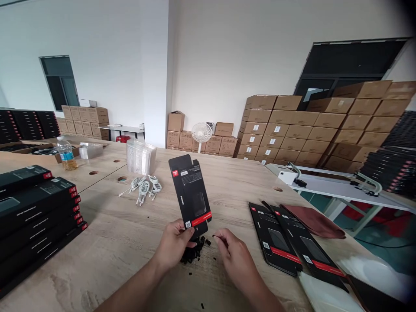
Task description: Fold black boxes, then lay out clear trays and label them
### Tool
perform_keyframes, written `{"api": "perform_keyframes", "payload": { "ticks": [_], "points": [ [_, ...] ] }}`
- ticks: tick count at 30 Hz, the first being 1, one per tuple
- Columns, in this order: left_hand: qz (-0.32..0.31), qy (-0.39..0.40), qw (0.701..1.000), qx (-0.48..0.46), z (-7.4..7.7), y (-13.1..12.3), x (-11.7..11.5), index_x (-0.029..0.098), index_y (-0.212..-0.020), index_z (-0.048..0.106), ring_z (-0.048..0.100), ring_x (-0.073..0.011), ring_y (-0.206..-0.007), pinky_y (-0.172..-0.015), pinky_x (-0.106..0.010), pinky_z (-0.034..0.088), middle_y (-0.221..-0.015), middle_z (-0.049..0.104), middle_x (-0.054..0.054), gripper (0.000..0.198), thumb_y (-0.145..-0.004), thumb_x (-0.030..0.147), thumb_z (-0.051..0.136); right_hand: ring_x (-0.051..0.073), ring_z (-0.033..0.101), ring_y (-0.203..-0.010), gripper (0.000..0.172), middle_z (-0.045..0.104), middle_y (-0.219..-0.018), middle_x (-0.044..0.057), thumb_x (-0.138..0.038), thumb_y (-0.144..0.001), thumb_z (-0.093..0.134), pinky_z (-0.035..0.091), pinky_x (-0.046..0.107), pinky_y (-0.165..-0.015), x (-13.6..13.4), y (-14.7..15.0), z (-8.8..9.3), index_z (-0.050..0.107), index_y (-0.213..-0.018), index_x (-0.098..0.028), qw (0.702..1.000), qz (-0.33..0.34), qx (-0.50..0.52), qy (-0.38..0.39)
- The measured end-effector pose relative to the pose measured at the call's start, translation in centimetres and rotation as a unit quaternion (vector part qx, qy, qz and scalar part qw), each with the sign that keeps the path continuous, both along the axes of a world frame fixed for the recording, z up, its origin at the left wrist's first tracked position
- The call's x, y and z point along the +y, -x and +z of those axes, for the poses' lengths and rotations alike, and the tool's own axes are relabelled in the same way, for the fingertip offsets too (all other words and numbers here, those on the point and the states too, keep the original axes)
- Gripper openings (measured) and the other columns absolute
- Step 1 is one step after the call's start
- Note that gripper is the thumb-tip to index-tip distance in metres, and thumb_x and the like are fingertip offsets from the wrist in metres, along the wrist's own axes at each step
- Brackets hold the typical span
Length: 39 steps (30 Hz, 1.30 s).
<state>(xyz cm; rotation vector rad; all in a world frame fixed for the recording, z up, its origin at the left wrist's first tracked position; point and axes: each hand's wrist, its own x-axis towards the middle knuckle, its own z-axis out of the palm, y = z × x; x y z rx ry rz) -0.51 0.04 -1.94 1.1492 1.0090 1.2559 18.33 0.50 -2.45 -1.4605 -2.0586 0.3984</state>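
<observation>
Plainly, the left hand (175, 243) pinches a black carton (191, 195), red-banded and white-lettered.

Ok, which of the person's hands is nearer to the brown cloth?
Right. The right hand is left of the brown cloth, with black packages lying between them; the left hand, gripping a tilted black box, is farther left.

The held black carton (188, 197) looks like smooth, matt card. The table (107, 242) has matt wood grain, and the bottle (67, 157) is glossy, clear plastic.
</observation>
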Motion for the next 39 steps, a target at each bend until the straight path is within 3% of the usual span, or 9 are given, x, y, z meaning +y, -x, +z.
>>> {"api": "perform_keyframes", "payload": {
  "ticks": [6,15,20,22,26,30,33,36,39],
  "points": [
    [-0.015,-0.078,0.991,0.104,-0.2,-1.8,-1.4,0.019,-0.093,0.073,0.060,-0.0177,-0.080,-0.069,-0.031,0.055,-0.095,0.063,-0.007,0.028,-0.087,0.037,0.052,0.015,0.053,-0.058,0.022,0.060,-0.066,0.000,-0.032,-0.092,0.043,0.038,0.024,-0.057,-1.0,2.1,0.4,0.056,-0.077,-0.021,0.992,0.047,0.116,-0.032],
    [0.019,-0.171,0.963,0.206,-0.2,-2.4,-2.4,0.019,-0.083,0.070,0.056,-0.0179,-0.079,-0.069,-0.028,0.046,-0.084,0.062,-0.006,0.028,-0.090,0.027,0.045,0.018,0.061,-0.060,0.020,0.066,-0.072,0.003,-0.020,-0.089,0.039,0.039,0.027,-0.057,-1.4,2.1,0.1,0.057,-0.082,-0.021,0.994,-0.017,0.006,-0.105],
    [-0.024,-0.061,0.991,0.120,-0.5,-2.2,-1.9,0.017,-0.082,0.072,0.052,-0.0157,-0.068,-0.060,-0.026,0.043,-0.071,0.059,-0.002,0.027,-0.085,0.034,0.052,0.018,0.064,-0.070,0.015,0.067,-0.081,0.002,-0.026,-0.094,0.037,0.045,0.028,-0.065,-1.7,2.7,0.3,0.051,-0.096,-0.023,0.993,0.030,0.089,-0.073],
    [-0.045,-0.028,0.995,0.080,-0.3,-2.0,-1.7,0.016,-0.080,0.073,0.048,-0.0138,-0.062,-0.058,-0.025,0.041,-0.064,0.057,0.000,0.027,-0.082,0.036,0.056,0.019,0.063,-0.072,0.015,0.066,-0.082,0.003,-0.034,-0.093,0.043,0.046,0.029,-0.067,-1.4,2.1,0.7,0.052,-0.097,-0.023,0.991,-0.001,0.118,-0.067],
    [-0.083,-0.043,0.995,0.025,0.7,-1.9,-2.0,0.016,-0.084,0.077,0.053,-0.0154,-0.067,-0.068,-0.028,0.043,-0.070,0.065,-0.002,0.024,-0.076,0.035,0.064,0.023,0.060,-0.084,0.042,0.065,-0.094,0.008,-0.052,-0.087,0.052,0.048,0.034,-0.072,-0.5,0.1,1.6,0.054,-0.114,-0.020,0.961,-0.096,0.253,-0.053],
    [-0.120,-0.008,0.989,-0.090,1.7,-1.2,-2.5,0.018,-0.097,0.075,0.061,-0.0249,-0.097,-0.087,-0.033,0.045,-0.101,0.072,-0.007,0.031,-0.069,0.031,0.071,0.021,0.061,-0.081,0.042,0.068,-0.087,0.006,-0.055,-0.087,0.053,0.048,0.031,-0.074,-1.1,-0.1,1.8,0.064,-0.102,-0.017,0.893,0.094,0.410,0.162],
    [-0.168,0.134,0.933,-0.288,2.0,-0.2,-2.5,0.014,-0.113,0.068,0.063,-0.0286,-0.105,-0.094,-0.041,0.046,-0.113,0.071,-0.012,0.049,-0.075,0.044,0.061,0.017,0.060,-0.071,0.041,0.067,-0.080,0.003,-0.055,-0.084,0.059,0.046,0.028,-0.067,-2.4,1.0,1.9,0.067,-0.092,-0.016,0.861,0.191,0.378,0.280],
    [-0.186,0.179,0.890,-0.376,2.2,0.3,-2.5,0.011,-0.119,0.064,0.067,-0.0247,-0.098,-0.090,-0.035,0.049,-0.110,0.072,-0.014,0.057,-0.081,0.052,0.053,0.013,0.051,-0.057,0.039,0.057,-0.061,-0.002,-0.053,-0.079,0.065,0.039,0.024,-0.056,-2.9,1.4,2.2,0.062,-0.067,-0.016,0.907,0.154,0.293,0.259],
    [-0.215,0.218,0.897,-0.319,2.0,0.1,-2.7,0.010,-0.111,0.068,0.070,-0.0204,-0.076,-0.071,-0.028,0.051,-0.090,0.075,-0.013,0.061,-0.081,0.061,0.051,0.012,0.046,-0.058,0.035,0.052,-0.060,-0.004,-0.050,-0.078,0.067,0.036,0.024,-0.055,-2.5,0.6,2.9,0.058,-0.066,-0.018,0.946,0.054,0.291,0.131]
  ]
}}
